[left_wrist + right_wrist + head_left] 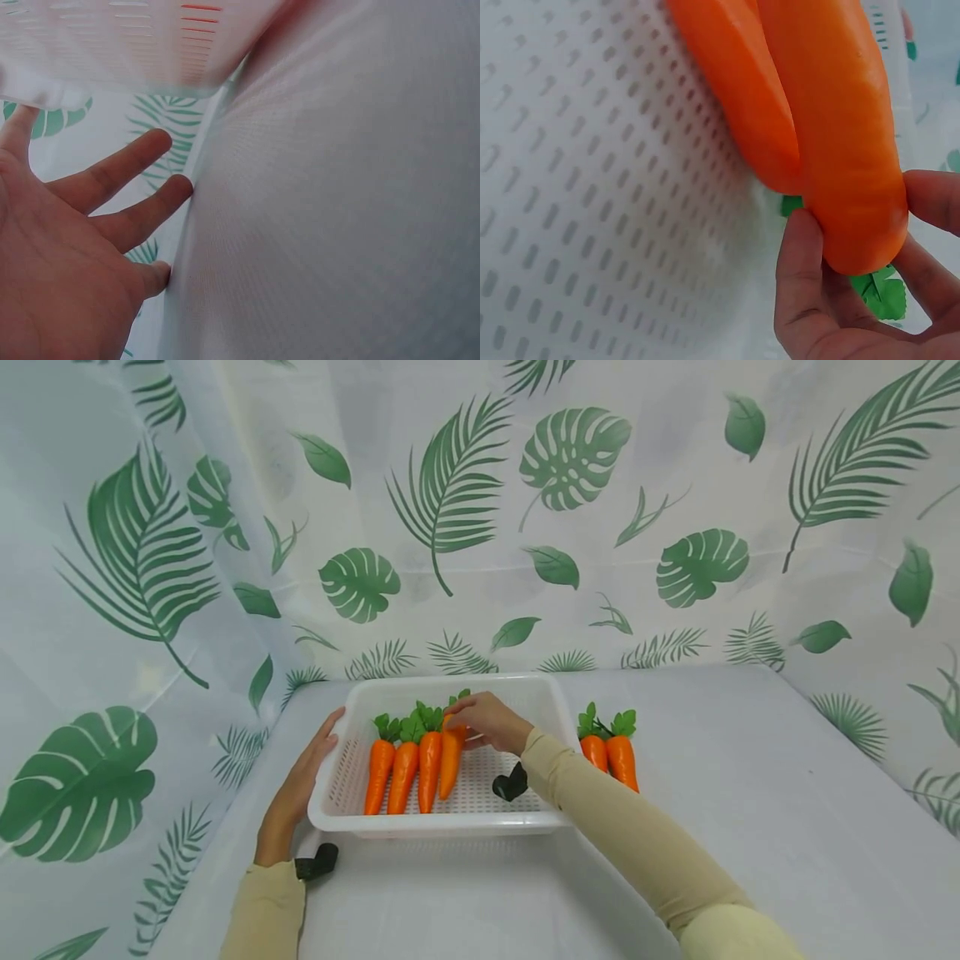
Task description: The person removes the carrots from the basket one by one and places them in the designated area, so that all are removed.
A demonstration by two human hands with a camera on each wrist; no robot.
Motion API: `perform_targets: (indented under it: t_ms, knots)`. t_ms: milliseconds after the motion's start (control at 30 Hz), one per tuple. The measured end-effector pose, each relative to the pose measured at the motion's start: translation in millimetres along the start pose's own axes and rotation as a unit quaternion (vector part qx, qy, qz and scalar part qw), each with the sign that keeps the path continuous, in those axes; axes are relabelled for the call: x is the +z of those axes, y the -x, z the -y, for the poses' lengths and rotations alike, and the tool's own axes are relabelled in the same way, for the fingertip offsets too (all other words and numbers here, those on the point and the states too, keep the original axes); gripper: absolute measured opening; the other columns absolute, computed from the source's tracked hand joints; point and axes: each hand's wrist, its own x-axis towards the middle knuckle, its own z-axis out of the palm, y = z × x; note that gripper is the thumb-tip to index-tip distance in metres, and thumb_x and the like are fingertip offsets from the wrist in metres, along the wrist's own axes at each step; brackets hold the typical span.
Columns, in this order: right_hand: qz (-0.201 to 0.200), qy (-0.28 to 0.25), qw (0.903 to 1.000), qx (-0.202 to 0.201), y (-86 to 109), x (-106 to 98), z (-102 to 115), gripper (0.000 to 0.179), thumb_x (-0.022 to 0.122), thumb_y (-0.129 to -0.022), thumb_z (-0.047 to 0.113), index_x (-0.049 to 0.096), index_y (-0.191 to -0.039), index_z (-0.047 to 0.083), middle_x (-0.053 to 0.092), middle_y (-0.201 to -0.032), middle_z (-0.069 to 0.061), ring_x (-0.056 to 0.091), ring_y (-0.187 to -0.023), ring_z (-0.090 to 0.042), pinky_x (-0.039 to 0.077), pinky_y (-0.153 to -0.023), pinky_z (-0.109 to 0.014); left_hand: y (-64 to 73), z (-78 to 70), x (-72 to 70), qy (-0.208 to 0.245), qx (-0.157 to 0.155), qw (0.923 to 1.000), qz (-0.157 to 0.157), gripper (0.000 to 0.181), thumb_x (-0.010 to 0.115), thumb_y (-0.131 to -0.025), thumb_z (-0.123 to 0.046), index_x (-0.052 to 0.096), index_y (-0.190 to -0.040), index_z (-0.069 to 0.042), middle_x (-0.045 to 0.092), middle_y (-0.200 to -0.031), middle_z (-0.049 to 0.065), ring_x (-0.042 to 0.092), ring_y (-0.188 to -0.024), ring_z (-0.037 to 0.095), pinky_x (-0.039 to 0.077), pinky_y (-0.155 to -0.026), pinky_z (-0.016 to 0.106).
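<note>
My right hand (491, 720) pinches an orange carrot (450, 768) near its leafy end. In the right wrist view, thumb and fingers (799, 277) grip both sides of the thick end, and green leaves show below it. The carrot is over the floor of a white perforated basket (442, 824), beside three other carrots (402, 777) lying in a row on the left, leaves away from me. My left hand (296, 781) rests against the basket's left side; in the left wrist view its fingers (112, 176) are spread, one touching the rim.
Two more carrots (621, 760) with green tops lie on the pale tablecloth (750, 793), just right of the basket. A leaf-printed curtain (480, 510) stands behind and to the sides. Black camera mounts (322, 862) are worn on both wrists.
</note>
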Motion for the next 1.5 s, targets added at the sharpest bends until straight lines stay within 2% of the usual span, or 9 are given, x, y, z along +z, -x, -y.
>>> perform_targets:
  t_ms: [100, 300, 433, 600, 833, 1033, 1267, 1400, 1500]
  knots:
    - [-0.002, -0.012, 0.9999, -0.006, 3.2, -2.7, 3.3, 0.038, 0.069, -0.1, 0.01, 0.07, -0.135, -0.004, 0.072, -0.117, -0.014, 0.07, -0.099, -0.03, 0.059, -0.095, -0.046, -1.0, -0.1, -0.4, 0.001, 0.005, 1.0, 0.003, 0.061, 0.027, -0.118, -0.045, 0.014, -0.174, -0.027, 0.019, -0.176, 0.013, 0.037, -0.144, 0.041, 0.036, -0.113, 0.061]
    - [0.001, -0.039, 0.9992, -0.002, 6.1, -6.8, 8.0, 0.039, 0.069, -0.101, 0.01, 0.068, -0.138, -0.004, 0.072, -0.116, -0.014, 0.069, -0.097, -0.028, 0.059, -0.093, -0.043, -0.9, -1.3, -0.8, -0.007, 0.004, 1.0, 0.004, 0.061, 0.028, -0.118, -0.046, 0.015, -0.174, -0.028, 0.022, -0.175, 0.014, 0.041, -0.141, 0.041, 0.044, -0.108, 0.048]
    - [0.004, -0.053, 0.9986, 0.0, 5.8, -8.9, 8.7, 0.04, 0.07, -0.102, 0.011, 0.067, -0.14, -0.003, 0.071, -0.119, -0.015, 0.069, -0.1, -0.029, 0.06, -0.092, -0.041, 0.5, -1.7, -0.2, -0.007, 0.0, 1.0, 0.003, 0.061, 0.028, -0.117, -0.046, 0.014, -0.174, -0.028, 0.022, -0.175, 0.015, 0.041, -0.14, 0.042, 0.044, -0.108, 0.053]
    - [0.007, -0.065, 0.9978, -0.008, 7.7, -11.9, 10.5, 0.039, 0.07, -0.103, 0.012, 0.068, -0.138, -0.002, 0.07, -0.121, -0.015, 0.069, -0.102, -0.03, 0.059, -0.093, -0.042, 0.8, -1.5, -0.3, -0.001, -0.001, 1.0, 0.001, 0.061, 0.028, -0.117, -0.046, 0.015, -0.174, -0.028, 0.022, -0.175, 0.014, 0.04, -0.142, 0.042, 0.039, -0.111, 0.06]
    - [0.004, -0.096, 0.9951, -0.023, 10.8, -17.6, 13.2, 0.037, 0.069, -0.103, 0.011, 0.069, -0.137, -0.002, 0.071, -0.12, -0.016, 0.069, -0.1, -0.029, 0.059, -0.095, -0.043, 0.8, -1.6, -0.4, -0.008, 0.001, 1.0, 0.0, 0.061, 0.028, -0.117, -0.046, 0.014, -0.174, -0.029, 0.022, -0.175, 0.014, 0.041, -0.141, 0.042, 0.042, -0.11, 0.057]
    - [0.007, -0.125, 0.9917, -0.033, 14.9, -21.8, 12.8, 0.042, 0.068, -0.104, 0.011, 0.064, -0.143, -0.004, 0.07, -0.122, -0.017, 0.069, -0.098, -0.029, 0.059, -0.096, -0.045, 1.5, -0.1, 0.2, -0.008, -0.001, 1.0, 0.0, 0.06, 0.028, -0.118, -0.045, 0.014, -0.174, -0.029, 0.019, -0.176, 0.012, 0.038, -0.144, 0.04, 0.038, -0.113, 0.057]
    - [0.005, -0.138, 0.9895, -0.043, 22.5, -24.6, 16.7, 0.038, 0.067, -0.105, 0.012, 0.066, -0.141, -0.002, 0.069, -0.128, -0.019, 0.071, -0.105, -0.033, 0.058, -0.097, -0.046, 2.1, -0.8, 0.7, -0.012, -0.001, 0.9999, 0.002, 0.06, 0.027, -0.118, -0.045, 0.014, -0.174, -0.029, 0.021, -0.176, 0.013, 0.04, -0.141, 0.039, 0.043, -0.106, 0.04]
    - [-0.001, -0.144, 0.9885, -0.046, 25.4, -26.4, 22.1, 0.038, 0.068, -0.105, 0.011, 0.067, -0.14, -0.002, 0.068, -0.13, -0.02, 0.071, -0.107, -0.035, 0.058, -0.098, -0.047, 2.1, -0.5, 0.5, -0.013, 0.0, 0.9999, 0.002, 0.06, 0.027, -0.118, -0.045, 0.014, -0.174, -0.028, 0.021, -0.176, 0.014, 0.041, -0.141, 0.04, 0.043, -0.106, 0.041]
    - [-0.005, -0.148, 0.988, -0.046, 28.2, -28.8, 26.1, 0.037, 0.067, -0.105, 0.011, 0.067, -0.14, -0.002, 0.066, -0.131, -0.021, 0.069, -0.11, -0.036, 0.057, -0.099, -0.047, 2.1, -0.6, 0.7, -0.012, 0.0, 0.9999, 0.001, 0.061, 0.027, -0.118, -0.045, 0.013, -0.174, -0.028, 0.02, -0.176, 0.013, 0.039, -0.142, 0.04, 0.04, -0.111, 0.049]
